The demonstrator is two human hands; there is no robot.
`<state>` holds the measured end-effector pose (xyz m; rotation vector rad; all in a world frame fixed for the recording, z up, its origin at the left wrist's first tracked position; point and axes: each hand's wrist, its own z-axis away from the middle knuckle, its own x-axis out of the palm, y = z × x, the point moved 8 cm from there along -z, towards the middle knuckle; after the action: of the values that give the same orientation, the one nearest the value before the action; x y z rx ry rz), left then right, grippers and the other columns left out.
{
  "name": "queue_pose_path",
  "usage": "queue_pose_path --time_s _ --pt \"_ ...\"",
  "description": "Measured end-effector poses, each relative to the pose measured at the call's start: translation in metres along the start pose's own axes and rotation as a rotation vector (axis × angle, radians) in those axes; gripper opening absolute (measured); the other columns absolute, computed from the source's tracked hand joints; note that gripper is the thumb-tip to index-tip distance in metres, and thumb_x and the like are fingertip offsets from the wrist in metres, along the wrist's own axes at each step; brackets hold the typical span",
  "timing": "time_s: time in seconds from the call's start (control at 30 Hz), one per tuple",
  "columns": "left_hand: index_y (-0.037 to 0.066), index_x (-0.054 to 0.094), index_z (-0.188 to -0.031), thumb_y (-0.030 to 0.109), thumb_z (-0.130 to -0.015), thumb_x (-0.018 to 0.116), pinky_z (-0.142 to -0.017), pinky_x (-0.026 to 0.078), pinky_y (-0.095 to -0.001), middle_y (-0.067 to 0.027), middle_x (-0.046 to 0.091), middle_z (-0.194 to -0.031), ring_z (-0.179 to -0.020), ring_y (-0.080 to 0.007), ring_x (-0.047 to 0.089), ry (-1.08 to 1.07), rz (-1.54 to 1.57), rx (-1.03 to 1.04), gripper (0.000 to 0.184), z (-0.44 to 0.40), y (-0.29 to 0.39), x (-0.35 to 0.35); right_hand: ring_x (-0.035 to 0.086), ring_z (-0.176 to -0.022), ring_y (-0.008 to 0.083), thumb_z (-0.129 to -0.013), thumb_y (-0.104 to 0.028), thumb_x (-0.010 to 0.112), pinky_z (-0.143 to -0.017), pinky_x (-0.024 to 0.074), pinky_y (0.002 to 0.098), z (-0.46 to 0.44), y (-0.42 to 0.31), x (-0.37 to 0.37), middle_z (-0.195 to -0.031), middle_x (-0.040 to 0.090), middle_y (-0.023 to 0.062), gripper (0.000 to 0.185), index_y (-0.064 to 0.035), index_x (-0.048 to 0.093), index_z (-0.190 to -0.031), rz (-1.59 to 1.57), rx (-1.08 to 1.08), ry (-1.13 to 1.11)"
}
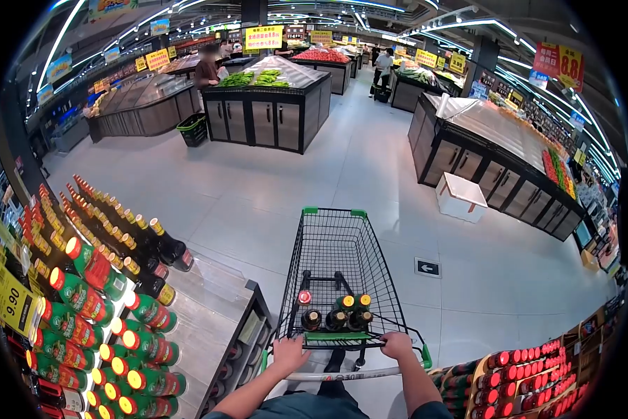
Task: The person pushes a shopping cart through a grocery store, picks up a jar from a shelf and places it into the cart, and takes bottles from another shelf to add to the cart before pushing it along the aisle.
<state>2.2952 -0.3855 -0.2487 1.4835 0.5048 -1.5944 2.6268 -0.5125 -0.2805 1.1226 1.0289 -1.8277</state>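
Observation:
A wire shopping cart (391, 293) with green corner pieces stands in front of me. My left hand (291, 355) is closed over the near left part of its frame, fingertips partly hidden. On the near right, my right hand (396, 345) is wrapped round the frame in a fist. Behind both hands runs the pale handle bar (349, 375), with printing on it. Several dark bottles (336, 320) stand upright at the near end of the basket, two with yellow caps. Beside them is a red-capped item (305, 297).
Left of the cart is a display shelf (213, 300) with green-labelled bottles (150, 311) and dark bottles (164, 241). Red-lidded jars (499, 377) stand close on the right. Ahead are produce stands (265, 115), a white box (461, 197), a shopper (207, 73) and another person (383, 66).

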Motion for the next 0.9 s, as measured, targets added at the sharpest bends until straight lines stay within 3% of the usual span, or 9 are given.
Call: queue_pose_path --time_s 0.3,0.63,0.9 --pt "0.014 0.073 -0.108 0.059 -0.087 0.063 -0.082 0.043 -0.0502 -0.0109 0.074 -0.088 -0.091 -0.0329 0.068 0.014 0.007 -0.015 0.051 -0.083 0.023 -0.005 0.071 -0.097 0.0271 -0.074 -0.028 0.067 -0.083 0.0572 0.0420 -0.101 0.037 -0.026 -0.102 0.076 0.0045 0.031 -0.0228 0.079 -0.103 0.057 -0.075 -0.060" --pt "0.020 0.077 -0.109 0.072 -0.085 0.059 -0.080 0.047 -0.0454 -0.0109 0.074 -0.081 -0.089 -0.0308 0.070 0.016 -0.003 -0.108 0.060 -0.166 0.021 -0.011 0.071 -0.096 0.0286 -0.076 -0.028 0.065 -0.079 0.0564 0.0430 -0.200 0.052 -0.046 -0.096 0.075 0.0063 0.028 -0.0220 0.078 -0.100 0.099 -0.188 -0.096" --pt "0.022 0.079 -0.103 0.071 -0.086 0.059 -0.076 0.050 -0.0433 -0.0128 0.073 -0.081 -0.085 -0.0309 0.071 0.038 0.004 -0.173 0.055 -0.212 0.011 -0.021 0.072 -0.095 0.0299 -0.079 -0.026 0.062 -0.080 0.0568 0.0444 -0.256 0.040 -0.070 -0.097 0.076 0.0098 0.025 -0.0125 0.077 -0.093 0.130 -0.183 -0.200"
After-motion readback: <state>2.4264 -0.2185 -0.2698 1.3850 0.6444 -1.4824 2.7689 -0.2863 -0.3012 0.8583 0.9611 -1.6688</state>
